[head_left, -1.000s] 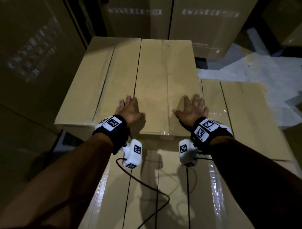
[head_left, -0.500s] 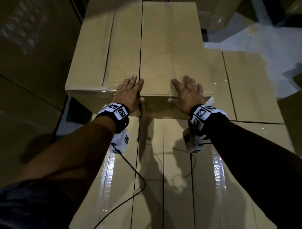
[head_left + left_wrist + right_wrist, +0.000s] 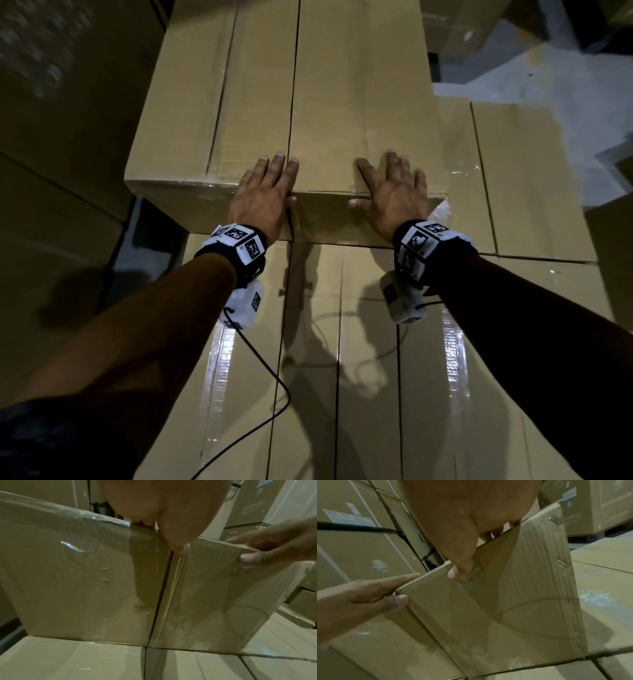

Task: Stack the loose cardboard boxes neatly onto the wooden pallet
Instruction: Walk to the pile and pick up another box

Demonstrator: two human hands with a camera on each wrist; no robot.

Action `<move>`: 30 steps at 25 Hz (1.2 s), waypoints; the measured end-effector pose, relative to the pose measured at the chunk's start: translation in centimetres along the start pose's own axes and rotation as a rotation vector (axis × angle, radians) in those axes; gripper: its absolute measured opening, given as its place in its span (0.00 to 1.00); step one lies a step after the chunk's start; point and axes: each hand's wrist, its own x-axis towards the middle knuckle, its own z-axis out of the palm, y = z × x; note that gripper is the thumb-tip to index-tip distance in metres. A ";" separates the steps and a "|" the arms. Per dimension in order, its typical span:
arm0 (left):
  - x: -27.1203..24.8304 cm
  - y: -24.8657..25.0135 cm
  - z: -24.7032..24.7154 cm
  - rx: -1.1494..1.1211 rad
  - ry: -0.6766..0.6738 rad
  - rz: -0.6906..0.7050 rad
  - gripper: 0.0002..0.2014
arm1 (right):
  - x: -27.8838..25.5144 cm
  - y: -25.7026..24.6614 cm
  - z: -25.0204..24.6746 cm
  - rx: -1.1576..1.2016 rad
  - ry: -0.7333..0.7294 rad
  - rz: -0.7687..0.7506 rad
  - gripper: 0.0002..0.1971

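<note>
My left hand (image 3: 265,195) and right hand (image 3: 394,195) lie flat, fingers spread, on the near edge of the top box (image 3: 308,102); it has slid nearer over the lower boxes (image 3: 342,377), so it still needs squaring up.

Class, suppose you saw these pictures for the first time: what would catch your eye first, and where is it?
Two bare hands, left hand and right hand, lie flat on the near top edge of a large brown cardboard box. It sits on a layer of taped brown cartons, and black-and-white marker wristbands stand out.
</note>
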 end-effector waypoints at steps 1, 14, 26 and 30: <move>0.0 -0.2 0.0 -0.005 0.005 -0.007 0.32 | 0.0 -0.2 0.0 0.007 -0.004 -0.001 0.37; -0.1 0.5 0.7 -0.046 0.035 -0.050 0.29 | -0.2 -0.3 0.9 -0.043 -0.048 -0.001 0.35; -6.2 3.3 -0.8 0.090 -0.054 -0.117 0.37 | -7.3 -0.2 0.2 -0.008 -0.117 -0.070 0.35; -15.2 5.2 -2.1 0.044 -0.079 -0.088 0.29 | -18.0 -0.8 1.0 0.151 -0.123 0.023 0.28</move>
